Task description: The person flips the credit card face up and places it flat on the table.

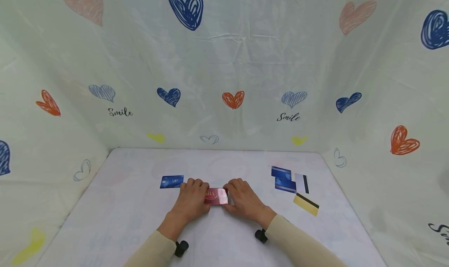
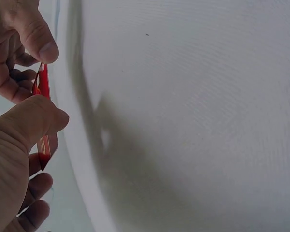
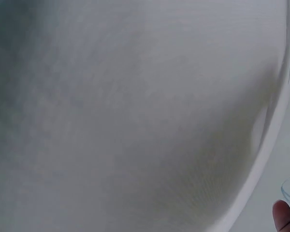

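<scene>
In the head view, a shiny red card [image 1: 219, 196] with upside-down VIP lettering is between my two hands over the middle of the table. My left hand [image 1: 192, 197] pinches its left part, thumb on the near side and fingers on the far side. At its right end, my right hand [image 1: 243, 198] holds it between thumb and fingertips. The left wrist view shows the red card [image 2: 47, 145] edge-on, both thumbs against it. Only a few fingertips [image 3: 284, 215] of the right hand show in the right wrist view. Left of my hands lies a blue VIP card [image 1: 171, 181].
On the right of the white table [image 1: 133, 220] lie two overlapping blue cards [image 1: 285, 184], a white card [image 1: 300, 182] with a dark stripe, and a gold card [image 1: 306, 205]. A heart-printed curtain [image 1: 224, 64] hangs behind and at both sides.
</scene>
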A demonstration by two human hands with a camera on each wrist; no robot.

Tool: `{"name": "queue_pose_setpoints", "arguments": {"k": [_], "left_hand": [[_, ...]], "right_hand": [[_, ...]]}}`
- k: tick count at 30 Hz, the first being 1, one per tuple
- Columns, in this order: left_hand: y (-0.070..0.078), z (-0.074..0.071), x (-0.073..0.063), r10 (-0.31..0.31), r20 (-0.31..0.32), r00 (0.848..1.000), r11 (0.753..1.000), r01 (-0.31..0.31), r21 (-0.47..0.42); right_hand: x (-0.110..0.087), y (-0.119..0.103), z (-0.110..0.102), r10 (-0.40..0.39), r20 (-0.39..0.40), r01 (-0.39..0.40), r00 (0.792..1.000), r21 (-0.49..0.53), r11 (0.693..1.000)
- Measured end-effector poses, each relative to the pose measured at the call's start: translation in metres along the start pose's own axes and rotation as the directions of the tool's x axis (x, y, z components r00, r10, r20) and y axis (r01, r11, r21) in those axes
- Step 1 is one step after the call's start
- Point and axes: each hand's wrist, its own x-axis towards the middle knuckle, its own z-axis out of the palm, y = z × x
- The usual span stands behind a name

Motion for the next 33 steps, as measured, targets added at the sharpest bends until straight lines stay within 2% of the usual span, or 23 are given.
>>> {"name": "queue_pose_setpoints", "arguments": {"k": [7,15,25,33], "left_hand": [[-0.004,0.009,0.0,0.006,0.019,1.0,1.0,-0.006,0.028],[-0.008,0.012,0.001,0.022,0.043,0.999,1.0,-0.023,0.02],[-0.009,0.013,0.003,0.04,0.053,0.998,0.999,-0.041,0.02],[-0.009,0.014,0.004,0.009,0.09,0.996,1.0,-0.009,0.005]], "right_hand": [[0.003,-0.002,0.004,0.007,0.057,-0.006,0.998,-0.018,1.0],[0.006,-0.005,0.006,0.032,0.135,-0.027,0.99,-0.032,0.999],[0.006,-0.005,0.008,0.031,0.144,-0.024,0.989,-0.049,0.999],[0.006,-0.003,0.009,0.038,0.16,-0.031,0.986,-0.049,0.998]]}}
